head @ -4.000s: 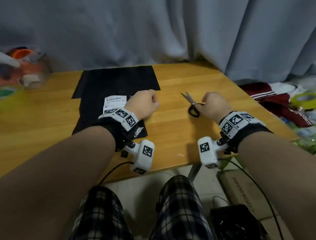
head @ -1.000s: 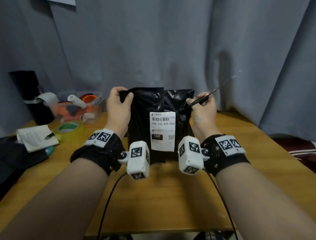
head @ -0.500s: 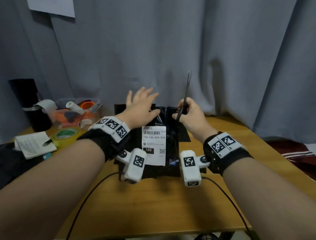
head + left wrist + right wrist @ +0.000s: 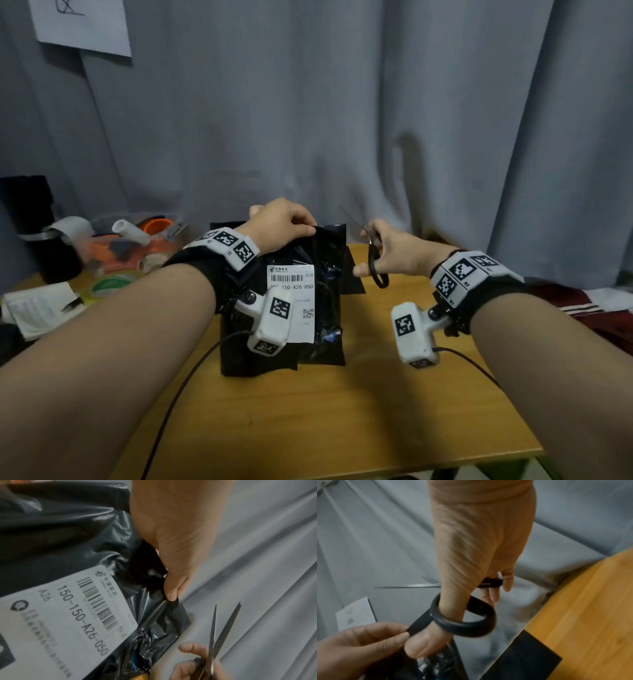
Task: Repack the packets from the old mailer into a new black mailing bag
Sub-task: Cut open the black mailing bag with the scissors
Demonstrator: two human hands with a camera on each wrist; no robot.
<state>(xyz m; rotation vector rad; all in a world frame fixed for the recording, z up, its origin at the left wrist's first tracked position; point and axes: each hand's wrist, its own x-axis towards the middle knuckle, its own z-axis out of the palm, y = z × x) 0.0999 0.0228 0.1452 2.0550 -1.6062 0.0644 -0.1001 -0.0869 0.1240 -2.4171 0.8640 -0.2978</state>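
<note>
The old mailer [image 4: 298,305] stands upright on the table [image 4: 342,428], its bottom edge resting on a flat black bag [image 4: 354,274] spread beneath and behind it, with the white shipping label [image 4: 291,301] facing the person. Half a second ago the left hand [image 4: 279,224] lay spread and flat over the top of the mailer; now it has closed into a pinch on the top edge, pulling the plastic taut. The scissors [image 4: 371,250] have swung too: then the blades pointed straight up, now they lean toward the mailer's top right corner. That reads as the set-up for cutting the mailer open, so the packets are not yet out and repacking has not begun.

In the left wrist view the thumb and fingertips [image 4: 171,595] squeeze a fold of black plastic just above the label. The right hand [image 4: 394,253] has its thumb through one black loop of the scissors and its fingers curled round the other; the blades stand a little apart, near the corner but apparently not yet touching it, though the blur makes that hard to judge. Something blue shows through a crumpled gap [image 4: 135,660] low on the mailer.
</note>
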